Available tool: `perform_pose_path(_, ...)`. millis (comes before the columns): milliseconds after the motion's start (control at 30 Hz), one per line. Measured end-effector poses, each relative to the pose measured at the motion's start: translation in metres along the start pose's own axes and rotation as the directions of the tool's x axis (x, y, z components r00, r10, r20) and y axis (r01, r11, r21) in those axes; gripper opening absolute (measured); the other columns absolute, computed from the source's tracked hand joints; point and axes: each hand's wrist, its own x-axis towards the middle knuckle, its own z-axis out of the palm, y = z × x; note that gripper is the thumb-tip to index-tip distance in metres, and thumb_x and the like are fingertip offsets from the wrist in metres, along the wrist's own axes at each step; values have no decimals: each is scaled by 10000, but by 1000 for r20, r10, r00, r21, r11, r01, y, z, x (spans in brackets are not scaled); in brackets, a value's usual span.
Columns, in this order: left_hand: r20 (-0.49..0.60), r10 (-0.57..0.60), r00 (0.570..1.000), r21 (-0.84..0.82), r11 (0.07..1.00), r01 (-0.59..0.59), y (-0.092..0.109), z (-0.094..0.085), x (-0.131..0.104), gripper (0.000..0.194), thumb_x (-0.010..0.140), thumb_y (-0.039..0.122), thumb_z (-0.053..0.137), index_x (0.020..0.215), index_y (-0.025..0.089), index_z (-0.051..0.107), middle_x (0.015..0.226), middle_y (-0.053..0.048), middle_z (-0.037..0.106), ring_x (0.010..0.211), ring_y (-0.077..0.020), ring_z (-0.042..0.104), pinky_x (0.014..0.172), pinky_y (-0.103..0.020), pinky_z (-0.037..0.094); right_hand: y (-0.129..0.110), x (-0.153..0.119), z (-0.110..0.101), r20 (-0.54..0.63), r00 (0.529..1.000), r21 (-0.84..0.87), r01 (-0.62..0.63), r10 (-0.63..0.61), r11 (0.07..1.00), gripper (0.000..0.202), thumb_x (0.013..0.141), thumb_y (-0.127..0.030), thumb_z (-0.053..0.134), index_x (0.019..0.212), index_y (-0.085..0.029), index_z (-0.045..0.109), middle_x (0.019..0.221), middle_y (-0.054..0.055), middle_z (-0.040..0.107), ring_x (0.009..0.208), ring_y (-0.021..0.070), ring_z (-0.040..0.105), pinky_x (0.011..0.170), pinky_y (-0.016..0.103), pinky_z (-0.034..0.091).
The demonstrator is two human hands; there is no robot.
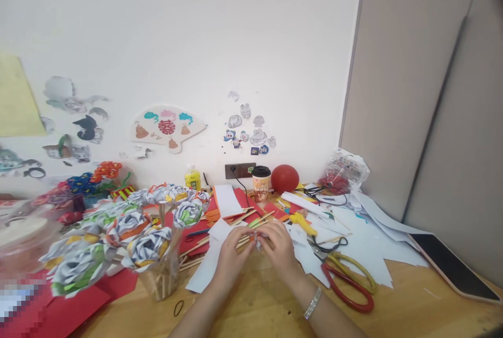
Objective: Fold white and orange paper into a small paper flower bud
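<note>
In the middle of the table, my left hand (232, 248) and my right hand (280, 242) meet, fingertips pinching a small piece of white paper (258, 241) between them. Most of that piece is hidden by my fingers, so its exact shape cannot be made out. A white paper strip (204, 269) lies beside my left hand, with thin wooden sticks (251, 219) just beyond both hands. Scissors (349, 280) with one red and one yellowish handle lie to the right of my right wrist. Behind them is a yellow-handled tool (303, 224), perhaps a glue gun.
Paper roses (147, 248) stand in a cup (164, 277) at the left. Red paper (88, 309) covers the front left. Along the wall are a lidded drink cup (261, 186), a red balloon (285, 178) and a yellow bottle (192, 178). White sheets (369, 243) and a tablet (456, 265) lie right.
</note>
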Motion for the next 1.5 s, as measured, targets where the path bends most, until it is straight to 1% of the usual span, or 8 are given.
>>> perform_pose_path(367, -95, 182, 979, 40, 983, -179, -2, 1, -2, 143, 788, 266, 556, 815, 193, 675, 851, -79, 696, 826, -192, 643, 746, -331, 532, 3, 1, -1, -34, 998, -35, 54, -55, 998, 97, 849, -224, 501, 849, -220, 598, 842, 40, 634, 829, 202, 536, 754, 348, 423)
perform_pose_path(600, -39, 192, 981, 113, 976, -186, -7, 2, -3, 148, 790, 242, 533, 786, 191, 672, 840, -85, 683, 837, -196, 622, 766, -332, 509, 7, 3, 4, -1, 987, 72, -162, 163, 984, 25, 739, -202, 616, 715, -203, 610, 745, 21, 618, 781, 187, 551, 716, 306, 428)
perform_pose_path(700, 27, 103, 994, 119, 987, -105, -4, 1, -1, 139, 774, 217, 513, 732, 192, 643, 798, -77, 665, 820, -202, 600, 762, -339, 483, 12, 2, 9, 87, 942, 134, -335, 325, 933, 60, 673, -201, 652, 636, -193, 605, 711, 12, 613, 742, 182, 561, 693, 294, 429)
perform_pose_path(800, 111, -74, 991, 56, 996, 68, -3, -4, 4, 90, 737, 219, 523, 699, 190, 600, 747, -50, 639, 746, -193, 582, 708, -321, 464, 16, 3, 13, 245, 829, 298, -558, 502, 775, 112, 637, -256, 670, 633, -178, 589, 663, 5, 612, 671, 170, 567, 648, 283, 437)
perform_pose_path(933, 338, -319, 885, -62, 931, 360, -10, -11, 10, 126, 657, 268, 600, 623, 163, 540, 622, 1, 571, 617, -152, 532, 605, -260, 422, 18, 3, 11, 442, 721, 395, -690, 534, 606, 214, 587, -323, 699, 641, -154, 579, 599, 2, 609, 570, 146, 566, 565, 260, 438)
perform_pose_path(1067, 459, -380, 803, -79, 883, 463, -21, -10, 6, 183, 622, 302, 629, 604, 147, 532, 554, 39, 517, 547, -116, 462, 532, -220, 353, 17, 1, 8, 538, 670, 359, -732, 512, 579, 189, 551, -272, 720, 616, -140, 602, 565, -9, 604, 538, 125, 558, 541, 239, 419)
perform_pose_path(1267, 479, -414, 774, -95, 852, 515, -30, 0, -4, 199, 612, 306, 642, 599, 139, 533, 539, 55, 496, 530, -97, 427, 507, -201, 306, 24, -4, 9, 588, 613, 309, -773, 528, 554, 197, 520, -237, 736, 641, -133, 619, 571, -14, 615, 540, 120, 567, 536, 230, 409)
perform_pose_path(1500, 472, -447, 760, -139, 813, 565, -36, 6, -9, 245, 623, 357, 642, 648, 147, 520, 531, 55, 499, 488, -90, 434, 470, -198, 304, 31, -7, 13, 541, 610, 265, -776, 578, 572, 161, 529, -202, 720, 619, -136, 604, 541, -19, 603, 521, 118, 560, 518, 224, 396)
